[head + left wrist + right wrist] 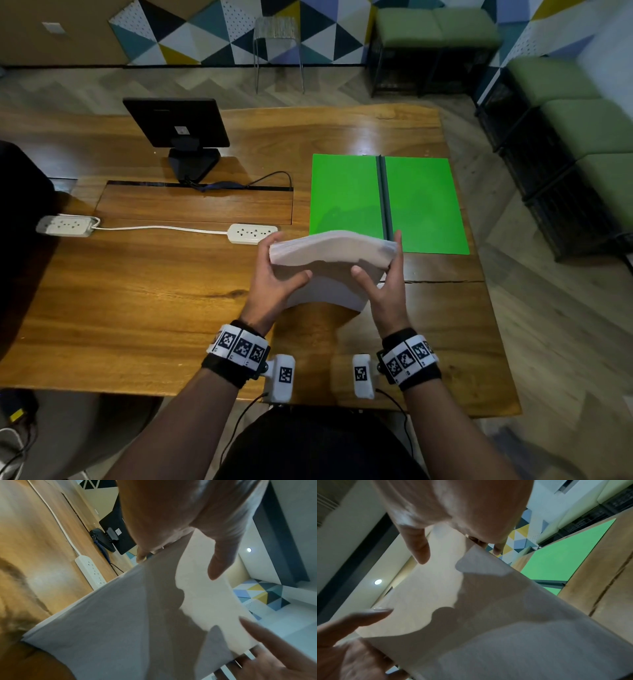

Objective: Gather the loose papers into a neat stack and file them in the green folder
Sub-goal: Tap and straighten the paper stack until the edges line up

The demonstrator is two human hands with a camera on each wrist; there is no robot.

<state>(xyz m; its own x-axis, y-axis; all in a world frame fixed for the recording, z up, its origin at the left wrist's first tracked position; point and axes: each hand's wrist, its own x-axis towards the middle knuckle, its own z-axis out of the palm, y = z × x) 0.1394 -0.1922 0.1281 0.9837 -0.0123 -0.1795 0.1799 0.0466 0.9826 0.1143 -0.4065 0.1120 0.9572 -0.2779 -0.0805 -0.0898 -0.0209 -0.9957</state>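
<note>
A thick stack of white papers (pixel 332 250) stands on its lower edge on the wooden table (pixel 137 291), tilted toward me, its top edge bowed. My left hand (pixel 277 274) grips its left side, thumb on the near face. My right hand (pixel 383 277) grips the right side the same way. The left wrist view shows the stack (pixel 137 622) under my left hand (pixel 180 527); the right wrist view shows the stack (pixel 488 615) under my right hand (pixel 453 520). The green folder (pixel 346 195) lies open and flat just beyond the stack, with a dark spine down its middle, and appears again as the green folder (pixel 565 561).
A black monitor (pixel 178 126) stands at the back left with its cable running into a table slot. Two white power strips (pixel 252 234) joined by a white cord lie left of the stack. Green stools (pixel 435 31) line the room's far and right sides.
</note>
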